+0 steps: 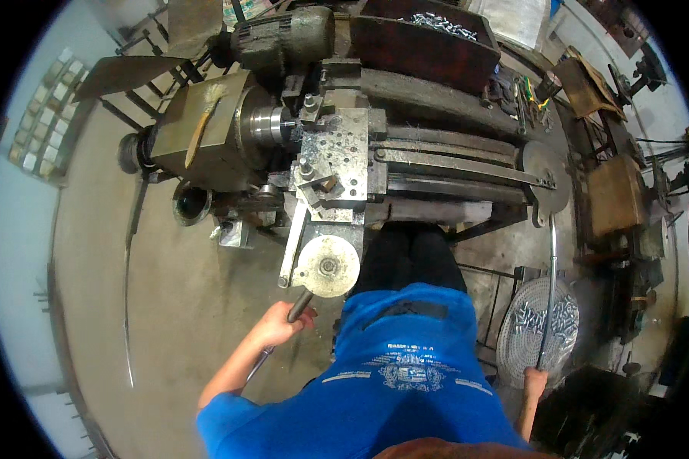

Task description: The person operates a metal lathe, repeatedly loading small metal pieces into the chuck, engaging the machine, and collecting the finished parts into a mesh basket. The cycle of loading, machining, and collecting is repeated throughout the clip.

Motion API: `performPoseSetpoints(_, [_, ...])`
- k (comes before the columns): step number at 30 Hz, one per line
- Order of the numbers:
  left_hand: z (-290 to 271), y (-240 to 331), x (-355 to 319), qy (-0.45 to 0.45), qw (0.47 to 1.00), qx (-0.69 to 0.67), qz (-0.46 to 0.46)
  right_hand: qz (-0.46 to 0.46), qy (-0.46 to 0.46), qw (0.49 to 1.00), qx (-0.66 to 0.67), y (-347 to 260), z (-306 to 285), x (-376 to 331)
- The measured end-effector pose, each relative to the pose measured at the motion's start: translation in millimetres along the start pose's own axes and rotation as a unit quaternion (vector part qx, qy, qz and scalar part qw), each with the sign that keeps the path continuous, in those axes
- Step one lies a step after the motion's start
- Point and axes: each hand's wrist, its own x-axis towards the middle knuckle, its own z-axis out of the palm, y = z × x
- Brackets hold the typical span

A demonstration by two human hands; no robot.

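Observation:
In front of me stands a metal lathe with a drilled tool block (335, 149) and a shiny round chuck (268, 125) to its left. My left hand (282, 323) is closed round a dark cylindrical handle (301, 304) that sticks out from a pale round handwheel (328, 265). Off to the right, my right hand (536, 378) grips the near end of a long metal lever (552, 283). That lever runs up to a rounded plate (544, 176) at the lathe's right end. Any workpiece in the chuck is too small to make out.
A brush (200, 136) lies on the headstock (174, 122). Behind the lathe are a motor (283, 37) and a dark bin (421, 57) of small metal parts. Under the lever sits a perforated oval basket (517, 348) with similar parts. Several tools, including a wrench (522, 107), lie at the back right.

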Motion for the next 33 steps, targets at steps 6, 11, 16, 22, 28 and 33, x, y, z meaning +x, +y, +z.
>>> performPoseSetpoints(6, [-0.4, -1.9, 1.7, 0.000, 1.000, 0.008, -0.017, 0.077, 0.007, 0.997, -0.029, -13.3, -0.9, -4.2])
performPoseSetpoints(11, [-2.2, -2.5, 0.8, 0.002, 1.000, 0.013, 0.019, 0.046, -0.004, 0.999, 0.008, -8.7, -0.8, -10.3])
performPoseSetpoints(16, [-0.8, -4.5, -2.1, 0.006, 1.000, -0.001, 0.006, -0.079, -0.052, 0.984, 0.149, 35.4, 56.4, -7.9])
performPoseSetpoints(22, [0.2, -10.2, 0.6, -0.001, 1.000, -0.012, 0.013, -0.089, -0.032, 0.984, 0.151, 41.6, 65.2, 3.4])
performPoseSetpoints(28, [3.9, -0.4, -0.3, -0.001, 1.000, -0.002, 0.004, -0.161, 0.100, 0.975, 0.117, -129.5, 30.4, 22.8])
performPoseSetpoints(33, [3.4, 7.3, -2.6, 0.040, 0.999, 0.031, -0.020, -0.228, 0.161, 0.958, 0.062, -165.5, 38.9, 60.8])
